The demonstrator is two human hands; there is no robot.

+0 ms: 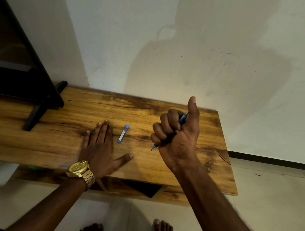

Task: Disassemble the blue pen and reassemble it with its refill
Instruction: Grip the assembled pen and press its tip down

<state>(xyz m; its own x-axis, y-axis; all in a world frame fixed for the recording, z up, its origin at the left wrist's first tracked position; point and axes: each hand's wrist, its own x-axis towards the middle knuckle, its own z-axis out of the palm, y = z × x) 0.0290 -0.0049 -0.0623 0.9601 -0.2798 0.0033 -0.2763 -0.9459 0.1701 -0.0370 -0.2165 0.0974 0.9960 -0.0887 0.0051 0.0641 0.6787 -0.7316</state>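
My right hand (178,135) is closed in a fist around the blue pen (183,117), held above the wooden table (55,144). The thumb sticks up over the pen's top end, and the tip (153,148) pokes out below the fist, pointing down-left. Most of the barrel is hidden inside the fist. My left hand (100,146) lies flat on the table, palm down, fingers spread, holding nothing. Between the two hands a small clear tube with a blue cap (123,133) lies on the tabletop, just right of my left fingers and not touched.
A black stand foot (40,107) and a dark screen occupy the table's left end. The wall is close behind the table. A gold watch (79,169) is on my left wrist. My bare feet (163,230) stand on the tiled floor below.
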